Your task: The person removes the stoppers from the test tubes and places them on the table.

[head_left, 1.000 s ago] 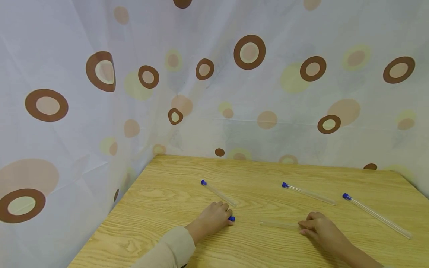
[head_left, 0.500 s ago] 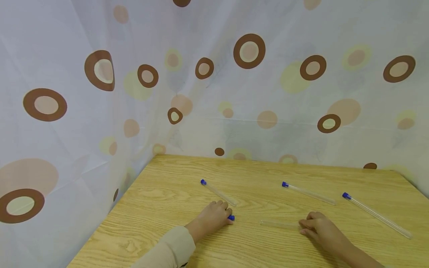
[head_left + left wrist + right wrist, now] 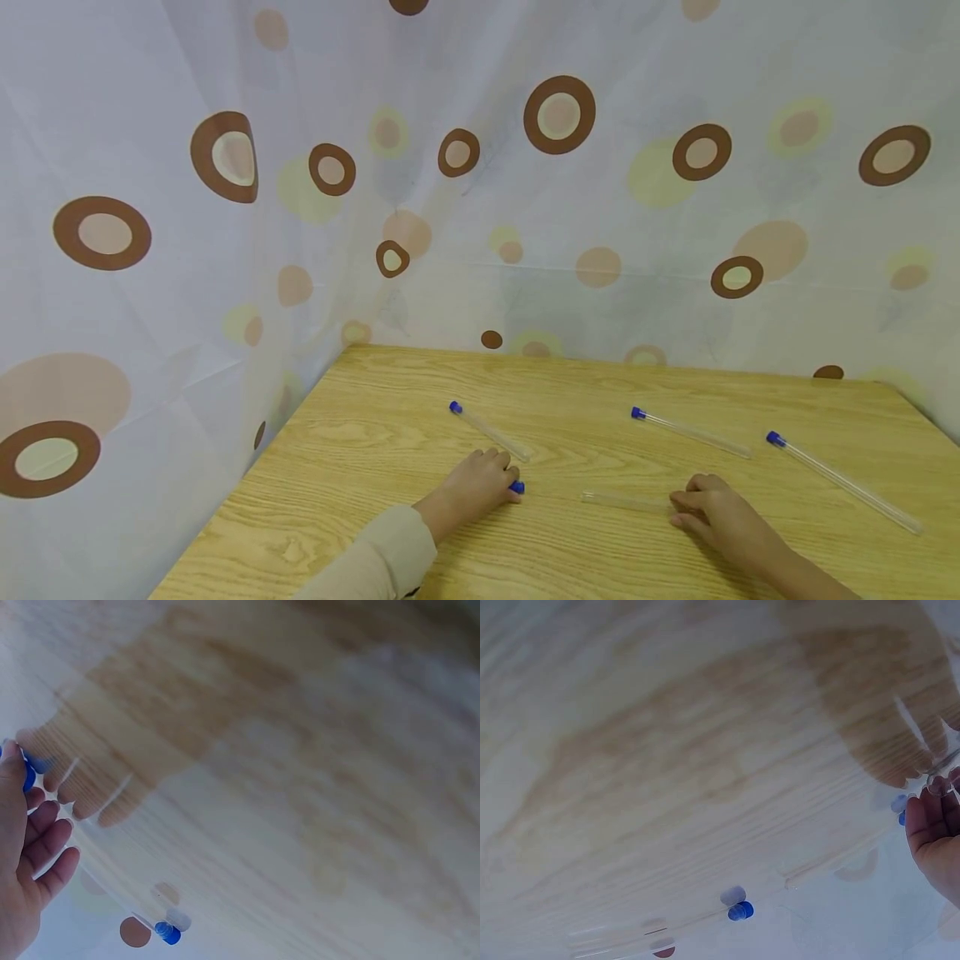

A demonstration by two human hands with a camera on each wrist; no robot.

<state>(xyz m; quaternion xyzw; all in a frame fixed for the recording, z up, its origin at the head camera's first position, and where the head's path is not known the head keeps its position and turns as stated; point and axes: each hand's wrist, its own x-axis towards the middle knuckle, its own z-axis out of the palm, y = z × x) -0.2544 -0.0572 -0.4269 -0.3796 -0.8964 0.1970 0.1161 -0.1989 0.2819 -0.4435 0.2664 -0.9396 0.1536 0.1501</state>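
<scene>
My left hand (image 3: 476, 487) pinches a blue cap (image 3: 517, 487) between thumb and fingers, just above the tabletop. In the left wrist view the same cap (image 3: 29, 777) shows partly behind the thumb. To the right, my right hand (image 3: 723, 517) grips a clear uncapped test tube (image 3: 626, 501) by one end. This tube lies nearly level, its free end pointing left at the cap, with a gap between the two. The rounded tube end (image 3: 937, 785) shows at the fingertips in the right wrist view.
Several capped test tubes lie on the wooden table (image 3: 360, 467): a left tube (image 3: 491, 435) just beyond my left hand, a middle tube (image 3: 693, 434) behind my right hand, and a right tube (image 3: 847, 486). A patterned curtain (image 3: 555, 217) stands behind and to the left.
</scene>
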